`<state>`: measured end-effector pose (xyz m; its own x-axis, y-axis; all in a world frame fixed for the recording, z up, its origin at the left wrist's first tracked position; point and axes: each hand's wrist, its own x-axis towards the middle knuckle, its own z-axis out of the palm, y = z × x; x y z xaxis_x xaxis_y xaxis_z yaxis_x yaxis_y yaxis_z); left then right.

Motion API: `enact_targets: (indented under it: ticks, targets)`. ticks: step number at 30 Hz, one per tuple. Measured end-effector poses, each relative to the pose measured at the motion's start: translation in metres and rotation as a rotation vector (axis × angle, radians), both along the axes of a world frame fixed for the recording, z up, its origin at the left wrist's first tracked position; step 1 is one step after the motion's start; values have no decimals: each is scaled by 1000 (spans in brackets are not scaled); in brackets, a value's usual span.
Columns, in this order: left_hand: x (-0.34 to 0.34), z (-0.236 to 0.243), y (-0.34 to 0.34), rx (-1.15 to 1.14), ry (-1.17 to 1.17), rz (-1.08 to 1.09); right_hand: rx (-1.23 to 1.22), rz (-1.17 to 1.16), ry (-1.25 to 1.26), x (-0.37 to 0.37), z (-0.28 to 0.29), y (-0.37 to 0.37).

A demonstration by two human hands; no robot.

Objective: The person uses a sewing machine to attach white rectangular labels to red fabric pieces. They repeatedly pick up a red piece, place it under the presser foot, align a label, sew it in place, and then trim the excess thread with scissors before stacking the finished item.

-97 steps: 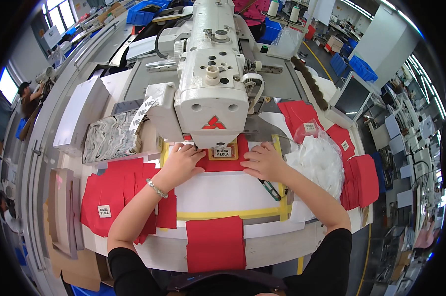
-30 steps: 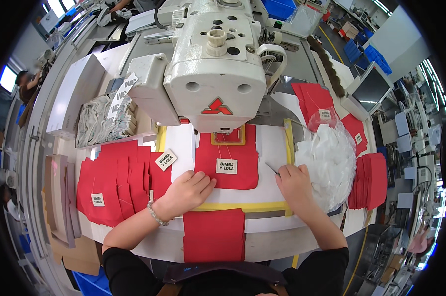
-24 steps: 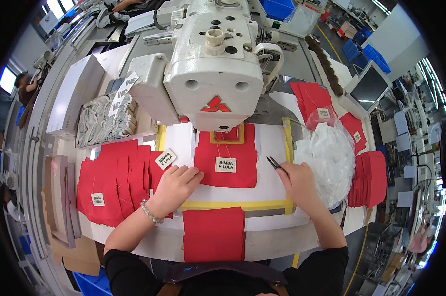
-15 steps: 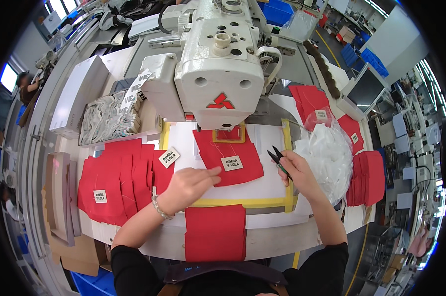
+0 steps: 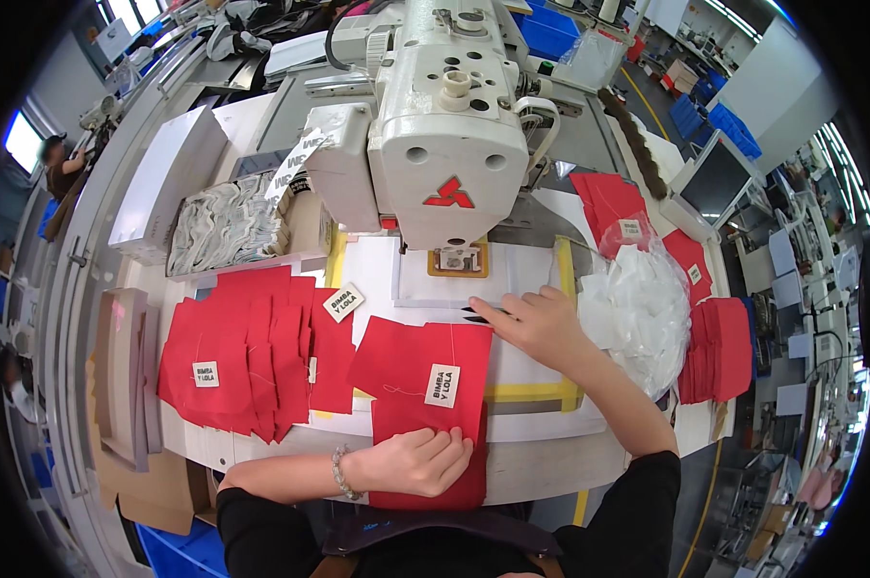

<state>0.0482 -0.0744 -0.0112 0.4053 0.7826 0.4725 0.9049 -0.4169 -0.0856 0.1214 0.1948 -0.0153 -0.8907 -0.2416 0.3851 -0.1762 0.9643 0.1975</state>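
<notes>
My left hand (image 5: 417,464) is closed on the near edge of a red fabric piece (image 5: 411,352). A white label (image 5: 442,385) with dark lettering lies on that piece, and loose pale threads trail beside it. The piece overlaps a stack of red fabric (image 5: 435,491) at the table's front edge. Just right of the piece's far corner, my right hand (image 5: 543,329) holds thread snips, whose dark blades (image 5: 475,314) point left past the fingertips; their handle is hidden in the hand. Beyond stands a white sewing machine (image 5: 444,144), over a yellow-edged clamp frame (image 5: 457,262).
Stacked red pieces (image 5: 228,361) lie at the left, with a loose label (image 5: 343,302) beside them. Behind is a box of folded label strips (image 5: 225,226). To the right are a clear bag (image 5: 637,308) of white material, more red pieces (image 5: 714,349) and a small monitor (image 5: 712,178).
The labelled red piece has come out from under the machine head toward me, pulled by my left hand. My right hand has moved left with the snips, and the clamp frame is now uncovered.
</notes>
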Motion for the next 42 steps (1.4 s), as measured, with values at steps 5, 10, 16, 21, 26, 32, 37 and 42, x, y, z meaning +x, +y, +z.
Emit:
enact_targets:
  ticks: [5,10,16,21,26,32,37,42]
  targets:
    - [0,-1,-6,-6,-3,21,31,119,28,-15,-3,-5]
    - [-1,-2,-7,-11,13,26,-31,144,6,-24,-7,-8]
    - [-2,-10,-9,-26,-20,25,-100,210,-30,-28,-11,-8]
    - [-3,-13,-10,-43,-40,27,-139,231,-27,-29,-22,-7]
    - [-4,-18,-13,-45,-72,29,-127,212,-29,-26,-24,-4]
    - [-6,-20,-14,-45,-86,33,-37,214,44,-21,-19,6]
    - [-8,-19,-16,-59,-68,12,23,262,70,-28,-18,-4]
    - [-24,-21,-42,-38,-111,-43,-12,211,5,-23,-18,1]
